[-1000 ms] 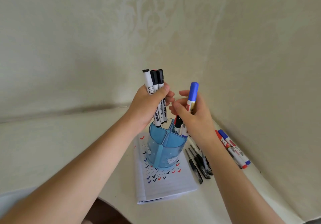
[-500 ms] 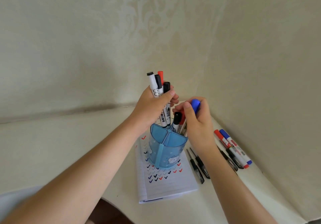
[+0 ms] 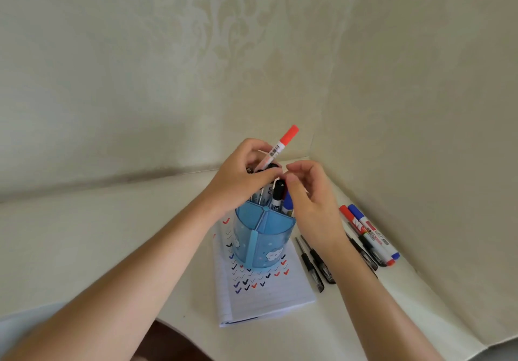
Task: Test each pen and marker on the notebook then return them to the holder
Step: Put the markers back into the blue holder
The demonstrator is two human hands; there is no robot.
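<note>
A blue divided pen holder [image 3: 263, 244] stands on the lined notebook [image 3: 266, 296], whose page carries rows of check marks. My left hand [image 3: 238, 181] grips a bunch of markers lowered into the holder's far compartment; a red-capped marker [image 3: 283, 145] sticks up tilted from that grip. A black-capped marker [image 3: 277, 196] and a blue-capped marker [image 3: 287, 206] stand in the right compartment. My right hand [image 3: 311, 201] hovers just above them with loosely curled fingers, holding nothing I can see.
Three black pens [image 3: 315, 262] lie on the white table right of the notebook. Further right, by the wall, lie a red marker and a blue marker [image 3: 370, 231] beside another black pen. Walls meet in a corner just behind the holder.
My right hand pushed the blue-capped marker down into the holder and let go. My left hand lowered its bunch of markers into the holder, and the red one now tilts right.
</note>
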